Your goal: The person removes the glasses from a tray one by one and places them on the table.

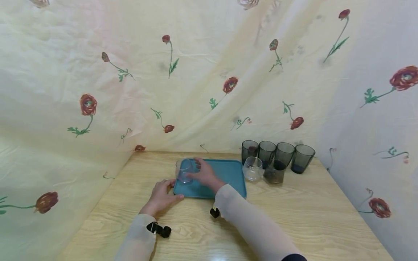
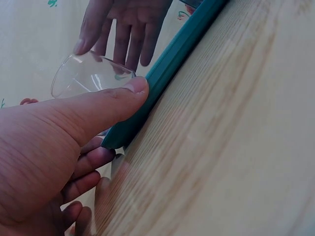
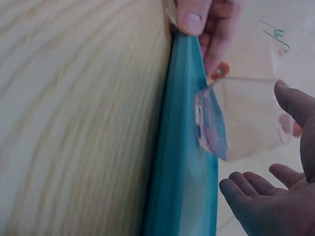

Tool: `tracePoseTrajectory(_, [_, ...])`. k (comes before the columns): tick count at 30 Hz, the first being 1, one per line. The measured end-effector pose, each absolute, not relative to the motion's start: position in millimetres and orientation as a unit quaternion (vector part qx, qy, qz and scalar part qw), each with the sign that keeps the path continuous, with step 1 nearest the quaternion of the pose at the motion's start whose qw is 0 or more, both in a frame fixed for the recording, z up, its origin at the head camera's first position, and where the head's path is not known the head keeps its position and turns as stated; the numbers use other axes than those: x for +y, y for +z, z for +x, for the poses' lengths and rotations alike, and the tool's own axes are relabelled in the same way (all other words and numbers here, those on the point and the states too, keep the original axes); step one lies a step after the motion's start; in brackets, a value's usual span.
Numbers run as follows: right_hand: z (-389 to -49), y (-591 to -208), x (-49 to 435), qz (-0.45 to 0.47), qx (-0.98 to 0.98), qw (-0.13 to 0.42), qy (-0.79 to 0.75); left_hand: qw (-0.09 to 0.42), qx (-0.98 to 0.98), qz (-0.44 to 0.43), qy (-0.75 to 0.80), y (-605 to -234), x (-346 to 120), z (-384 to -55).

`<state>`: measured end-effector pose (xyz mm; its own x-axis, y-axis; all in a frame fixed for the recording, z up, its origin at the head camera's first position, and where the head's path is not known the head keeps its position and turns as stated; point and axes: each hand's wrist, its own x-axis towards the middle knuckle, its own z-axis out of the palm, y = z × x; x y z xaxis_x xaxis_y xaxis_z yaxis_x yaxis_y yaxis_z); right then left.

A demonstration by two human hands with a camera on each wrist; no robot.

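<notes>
A teal tray lies on the wooden table, with a short clear glass standing upright near its left end. My left hand grips the tray's near left corner. In the left wrist view, its thumb lies along the rim and the fingers bend around the corner below. Over the tray, my right hand is beside the glass with thumb and fingers spread apart. The right wrist view shows its thumb close to the glass's rim and its fingers a little away; whether the thumb touches, I cannot tell.
Right of the tray stand another short clear glass and a short dark-tinted glass. Behind them is a row of several tall grey glasses. A flowered cloth hangs behind the wooden table.
</notes>
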<state>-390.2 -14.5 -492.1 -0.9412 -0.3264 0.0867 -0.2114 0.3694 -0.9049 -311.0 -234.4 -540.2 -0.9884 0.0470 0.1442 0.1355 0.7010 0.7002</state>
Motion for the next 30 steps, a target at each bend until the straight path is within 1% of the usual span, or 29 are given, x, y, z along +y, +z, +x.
tracePoseTrajectory(3, [-388,-495,-24,-0.168,0.82,0.058,-0.545,0.053,-0.921,-0.048,-0.382,-540,-234,-312])
tracePoseTrajectory(12, [-386,-506,-41,-0.151,0.823,0.042,-0.545,0.056,-0.922,-0.053,-0.379,-540,-234,-313])
tracePoseTrajectory(23, [-388,-511,-41,-0.152,0.821,0.027,-0.549,0.057,-0.922,-0.052,-0.379,-540,-234,-313])
tracePoseTrajectory(30, [-386,-513,-39,-0.136,0.812,0.024,-0.567,0.057,-0.924,-0.049,-0.376,-543,-235,-312])
